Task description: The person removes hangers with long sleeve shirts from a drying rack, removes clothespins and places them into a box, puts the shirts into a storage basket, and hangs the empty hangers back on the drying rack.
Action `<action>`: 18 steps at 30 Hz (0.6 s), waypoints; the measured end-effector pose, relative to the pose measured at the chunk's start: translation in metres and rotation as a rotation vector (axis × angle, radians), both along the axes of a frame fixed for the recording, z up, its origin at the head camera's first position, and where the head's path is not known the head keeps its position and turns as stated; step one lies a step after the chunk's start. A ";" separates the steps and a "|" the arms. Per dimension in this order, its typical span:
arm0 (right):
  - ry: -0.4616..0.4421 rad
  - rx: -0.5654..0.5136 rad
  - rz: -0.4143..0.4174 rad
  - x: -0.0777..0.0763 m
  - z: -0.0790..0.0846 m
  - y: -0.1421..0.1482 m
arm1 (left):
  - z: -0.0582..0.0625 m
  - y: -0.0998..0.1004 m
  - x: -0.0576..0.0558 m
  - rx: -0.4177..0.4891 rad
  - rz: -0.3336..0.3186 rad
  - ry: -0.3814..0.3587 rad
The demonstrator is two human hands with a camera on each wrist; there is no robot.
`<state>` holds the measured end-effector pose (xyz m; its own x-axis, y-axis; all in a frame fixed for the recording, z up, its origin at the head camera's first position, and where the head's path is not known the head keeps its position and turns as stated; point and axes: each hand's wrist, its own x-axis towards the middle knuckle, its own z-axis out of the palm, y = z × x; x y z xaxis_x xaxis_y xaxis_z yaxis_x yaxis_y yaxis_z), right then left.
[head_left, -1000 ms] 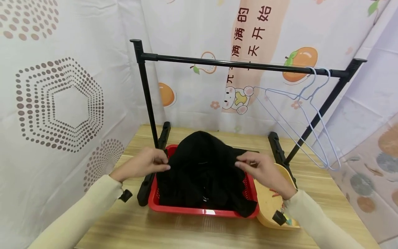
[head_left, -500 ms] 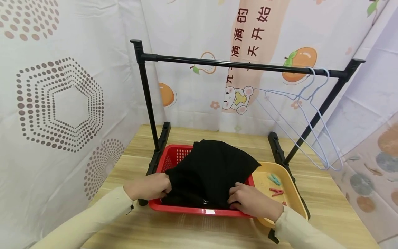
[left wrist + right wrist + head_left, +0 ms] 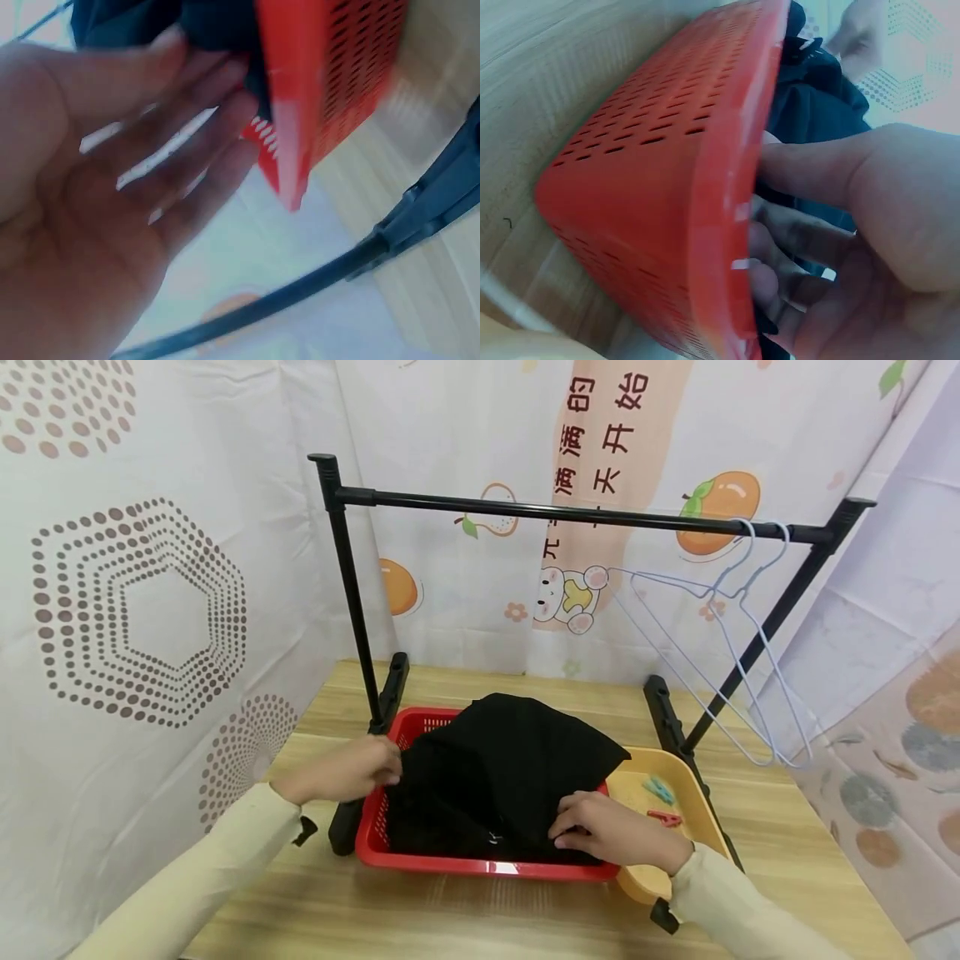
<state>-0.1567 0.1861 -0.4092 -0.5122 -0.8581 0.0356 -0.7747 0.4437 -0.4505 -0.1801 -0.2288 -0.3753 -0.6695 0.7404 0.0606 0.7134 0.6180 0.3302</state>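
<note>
A black garment (image 3: 517,768) with a small white mark near its front lies heaped in a red basket (image 3: 487,867). At the basket's left rim is my left hand (image 3: 348,768), slightly blurred. In the left wrist view its fingers (image 3: 202,150) are nearly straight and spaced apart beside the cloth; whether the tips touch it is hard to tell. My right hand (image 3: 600,828) is over the basket's front right corner. Its fingers curl into the cloth there, and the right wrist view shows the thumb (image 3: 810,169) and bent fingers just inside the rim, on the cloth.
A black rack (image 3: 517,510) stands over the basket, with two pale blue hangers (image 3: 720,610) at its right end. Right of the basket, a yellow tray (image 3: 637,881) holds several clothespins (image 3: 663,818). Patterned curtains (image 3: 465,435) enclose the wooden table (image 3: 322,893).
Both hands came down and toward the front as the garment was laid flatter across the basket. Since then my left hand has risen slightly up and left; my right has barely moved.
</note>
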 end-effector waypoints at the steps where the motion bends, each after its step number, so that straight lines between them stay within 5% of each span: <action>1: 0.002 -0.013 -0.001 0.000 0.001 0.001 | 0.003 -0.002 -0.005 0.053 0.047 -0.017; 5: 0.002 -0.028 -0.006 0.001 0.003 -0.001 | 0.012 0.002 -0.023 0.235 0.258 -0.158; 8: 0.018 -0.017 -0.002 0.001 0.001 -0.004 | 0.013 0.014 -0.036 0.276 0.345 -0.219; 12: 0.011 -0.022 0.031 -0.002 0.002 -0.006 | 0.013 0.036 -0.052 0.229 0.372 -0.236; 18: -0.114 -0.132 0.090 -0.019 0.016 0.005 | 0.013 0.057 -0.071 0.165 0.322 -0.340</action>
<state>-0.1757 0.1907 -0.3933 -0.4406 -0.8924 0.0970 -0.7493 0.3062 -0.5872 -0.2514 -0.1717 -0.3620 -0.8648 0.4916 -0.1020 0.3298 0.7094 0.6229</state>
